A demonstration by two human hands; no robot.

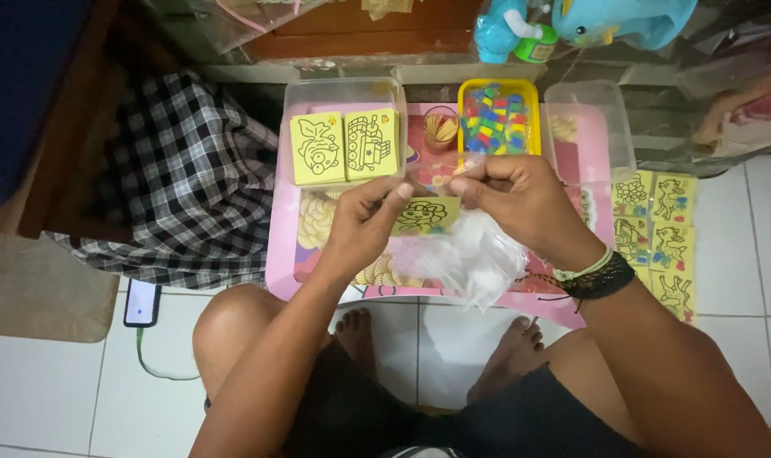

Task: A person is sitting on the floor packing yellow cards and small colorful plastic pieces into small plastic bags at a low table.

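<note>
Pinching yellow picture card and clear plastic sleeve: left hand, right hand | step: sleeving card | next: steady slide | yellow tray at 12 o'clock

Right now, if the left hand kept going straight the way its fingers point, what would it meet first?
The left hand points toward the right hand; it would probably meet those fingers first, above the yellow card, though depth is unclear.

Both arms are bare from fingers to shoulder, no sleeves. Behind the fingers of the right hand, the wrist carries a pale green band and a stack of dark braided bracelets with loose thread ends. The left hand wears nothing. Dark shorts, bare feet.
</note>
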